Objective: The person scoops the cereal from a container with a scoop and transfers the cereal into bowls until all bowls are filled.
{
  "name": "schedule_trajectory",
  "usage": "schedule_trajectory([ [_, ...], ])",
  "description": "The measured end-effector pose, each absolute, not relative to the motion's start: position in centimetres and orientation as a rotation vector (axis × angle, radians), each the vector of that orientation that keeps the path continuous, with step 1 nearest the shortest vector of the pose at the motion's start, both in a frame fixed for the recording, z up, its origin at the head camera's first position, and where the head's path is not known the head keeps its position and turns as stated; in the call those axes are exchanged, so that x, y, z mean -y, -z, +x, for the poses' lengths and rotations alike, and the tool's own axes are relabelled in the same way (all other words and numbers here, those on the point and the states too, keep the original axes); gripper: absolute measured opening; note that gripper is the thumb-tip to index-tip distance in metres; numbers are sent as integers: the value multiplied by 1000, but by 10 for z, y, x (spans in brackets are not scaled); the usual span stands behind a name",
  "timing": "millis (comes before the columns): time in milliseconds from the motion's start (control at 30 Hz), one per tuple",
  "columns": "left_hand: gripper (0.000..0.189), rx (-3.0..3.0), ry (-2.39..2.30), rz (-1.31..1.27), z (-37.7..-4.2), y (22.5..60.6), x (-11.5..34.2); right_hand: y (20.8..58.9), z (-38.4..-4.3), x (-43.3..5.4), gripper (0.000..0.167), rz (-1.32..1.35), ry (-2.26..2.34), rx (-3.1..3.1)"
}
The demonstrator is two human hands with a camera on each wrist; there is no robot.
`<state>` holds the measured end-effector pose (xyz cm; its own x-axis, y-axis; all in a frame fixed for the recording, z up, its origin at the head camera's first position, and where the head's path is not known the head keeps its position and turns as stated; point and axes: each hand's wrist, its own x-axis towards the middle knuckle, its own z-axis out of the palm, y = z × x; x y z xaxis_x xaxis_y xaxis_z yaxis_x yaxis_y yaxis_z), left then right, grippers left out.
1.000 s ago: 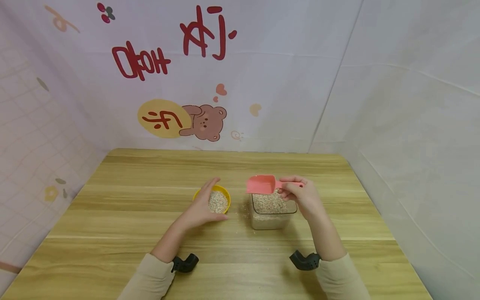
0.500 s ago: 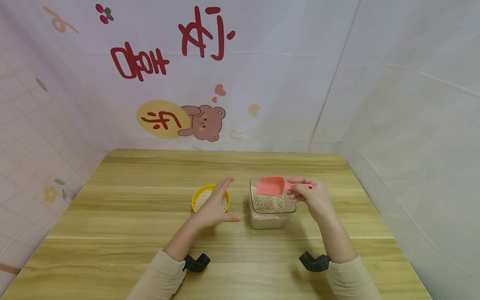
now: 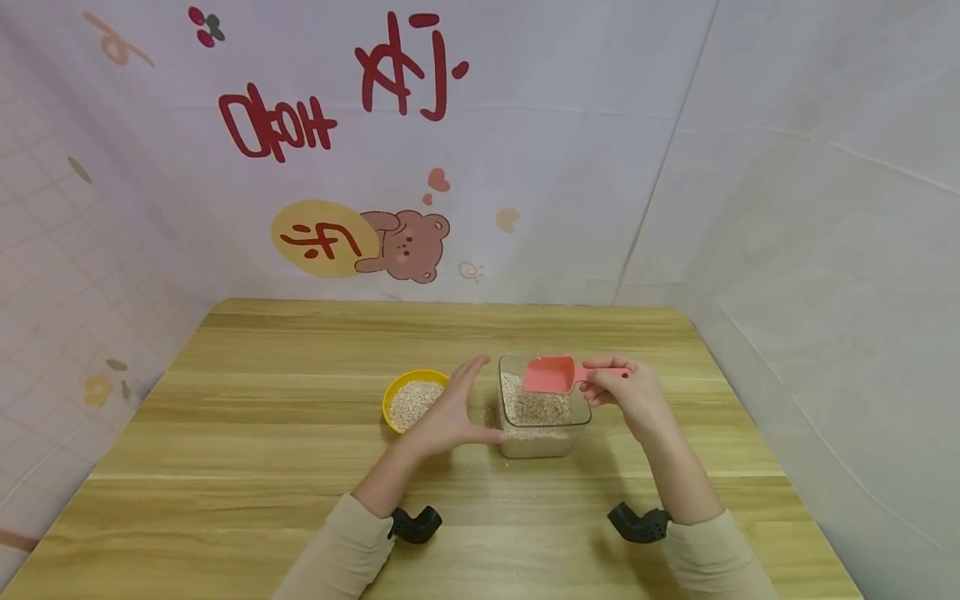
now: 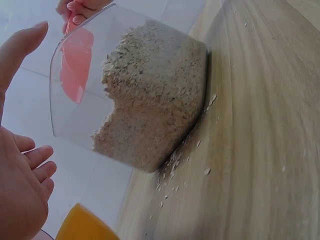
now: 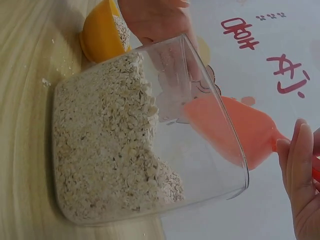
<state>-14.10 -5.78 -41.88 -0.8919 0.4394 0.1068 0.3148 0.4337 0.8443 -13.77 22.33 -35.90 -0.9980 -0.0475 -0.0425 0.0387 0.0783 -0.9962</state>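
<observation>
My right hand (image 3: 630, 394) pinches the handle of a pink scoop (image 3: 550, 375), which hangs over the open top of a clear square container (image 3: 536, 444). Rolled oats (image 5: 100, 145) fill much of that container, their surface uneven. In the right wrist view the scoop's tip dips just inside the rim, above the oats. My left hand (image 3: 442, 421) has its fingers and thumb spread, near the container's left side, and holds nothing. Behind it stands a yellow bowl (image 3: 387, 410) of oats, partly hidden by the hand.
Loose oat flakes (image 4: 175, 162) lie scattered on the wooden table (image 3: 262, 400) beside the container. White printed cloth (image 3: 562, 150) hangs behind the table and along both sides.
My left hand has moved right from over the yellow bowl toward the container, fingers still spread. The scoop in my right hand has shifted right, further over the container.
</observation>
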Motion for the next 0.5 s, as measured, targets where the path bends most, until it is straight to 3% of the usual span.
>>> schedule_trajectory([
  [500,117,-2514,-1471,662,-148,426,42,361,-139,-226,28,-2,1979,-2321],
])
